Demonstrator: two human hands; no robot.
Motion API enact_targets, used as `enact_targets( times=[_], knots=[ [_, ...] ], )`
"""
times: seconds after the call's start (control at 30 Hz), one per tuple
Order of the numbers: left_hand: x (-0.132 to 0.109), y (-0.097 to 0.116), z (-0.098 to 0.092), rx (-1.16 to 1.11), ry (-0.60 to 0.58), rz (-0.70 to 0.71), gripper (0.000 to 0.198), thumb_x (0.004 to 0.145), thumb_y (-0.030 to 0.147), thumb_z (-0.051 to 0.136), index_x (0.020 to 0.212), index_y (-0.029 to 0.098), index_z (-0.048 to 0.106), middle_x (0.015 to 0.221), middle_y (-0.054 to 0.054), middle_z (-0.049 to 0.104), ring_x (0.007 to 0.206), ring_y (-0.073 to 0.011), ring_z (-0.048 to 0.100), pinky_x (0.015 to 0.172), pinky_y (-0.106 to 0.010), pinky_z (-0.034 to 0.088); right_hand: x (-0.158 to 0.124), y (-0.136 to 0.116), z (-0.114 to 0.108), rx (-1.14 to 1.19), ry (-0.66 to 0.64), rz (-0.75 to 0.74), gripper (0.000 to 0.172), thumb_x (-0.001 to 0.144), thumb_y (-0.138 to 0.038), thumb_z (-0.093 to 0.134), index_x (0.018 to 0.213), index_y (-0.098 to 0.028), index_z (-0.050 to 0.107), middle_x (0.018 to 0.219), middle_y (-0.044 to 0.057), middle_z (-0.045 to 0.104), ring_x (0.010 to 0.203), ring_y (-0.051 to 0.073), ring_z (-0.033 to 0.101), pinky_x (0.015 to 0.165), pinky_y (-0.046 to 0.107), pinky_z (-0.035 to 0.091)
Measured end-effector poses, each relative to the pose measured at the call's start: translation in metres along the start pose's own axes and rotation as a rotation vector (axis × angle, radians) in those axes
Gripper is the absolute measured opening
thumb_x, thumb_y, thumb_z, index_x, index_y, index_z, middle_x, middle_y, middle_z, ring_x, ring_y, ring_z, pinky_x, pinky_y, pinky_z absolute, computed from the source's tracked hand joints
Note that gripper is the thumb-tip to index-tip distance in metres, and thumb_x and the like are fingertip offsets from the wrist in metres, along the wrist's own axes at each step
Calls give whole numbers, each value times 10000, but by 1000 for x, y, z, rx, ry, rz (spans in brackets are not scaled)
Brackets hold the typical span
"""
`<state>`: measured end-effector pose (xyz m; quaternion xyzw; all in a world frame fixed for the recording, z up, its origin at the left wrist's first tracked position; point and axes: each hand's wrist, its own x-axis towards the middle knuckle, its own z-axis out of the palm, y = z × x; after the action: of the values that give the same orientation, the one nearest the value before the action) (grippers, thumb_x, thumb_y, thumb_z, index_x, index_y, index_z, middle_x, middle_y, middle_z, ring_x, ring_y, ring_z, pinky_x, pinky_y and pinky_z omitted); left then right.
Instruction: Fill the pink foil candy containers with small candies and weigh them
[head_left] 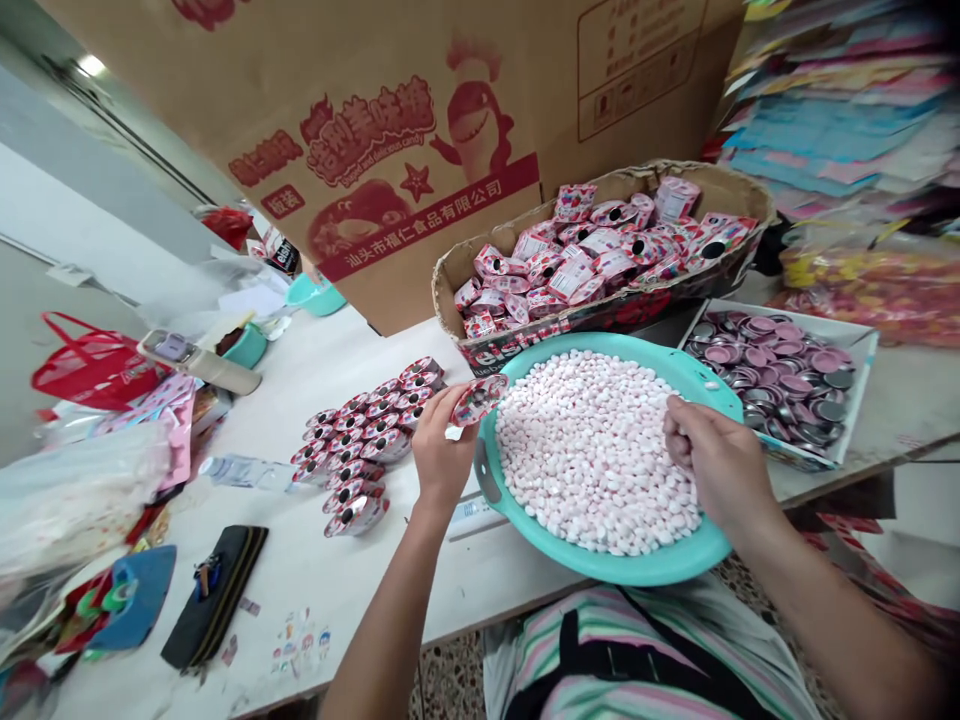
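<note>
My left hand is closed on a small red-and-white candy pouch, held at the left rim of a teal basin. The basin is heaped with small pink and white candy tablets. Over the right part of that heap my right hand is curled shut, knuckles up; what its fingers hold is hidden. Rows of filled pouches lie on the white table left of my left hand.
A cardboard tray of empty pouches stands behind the basin, before a big printed carton. A white tray of round metallic lids sits at right. A black pencil case, red basket and plastic bags crowd the left.
</note>
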<state>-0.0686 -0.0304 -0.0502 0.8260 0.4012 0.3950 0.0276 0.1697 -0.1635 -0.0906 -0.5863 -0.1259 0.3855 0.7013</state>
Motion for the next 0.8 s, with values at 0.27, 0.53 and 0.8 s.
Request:
enact_targets(
  times=[0.27,0.53,0.8],
  knots=[
    [-26,-29,-19,-246,135,-506,540,692,353,753,1178,177,598,1056,-86,693,952,-223,666,877,-366,534,-1,-1,-3,2,2,-4,318,745,-388,687,583,-164,531,477,-54,396,414,43,322,373,190,198],
    [-85,-70,-17,-253,144,-753,508,642,370,767,1082,152,638,1021,-84,702,936,-233,657,881,-381,519,4,4,-6,-33,17,-87,247,703,-242,678,534,-153,520,460,-44,400,388,56,347,356,223,189],
    [-108,-82,21,-292,38,-677,423,680,284,740,1075,181,629,1042,-68,692,970,-224,637,895,-364,489,7,10,-8,-110,57,-143,230,681,-235,659,514,-167,515,447,-42,396,367,63,343,334,245,162]
  ],
)
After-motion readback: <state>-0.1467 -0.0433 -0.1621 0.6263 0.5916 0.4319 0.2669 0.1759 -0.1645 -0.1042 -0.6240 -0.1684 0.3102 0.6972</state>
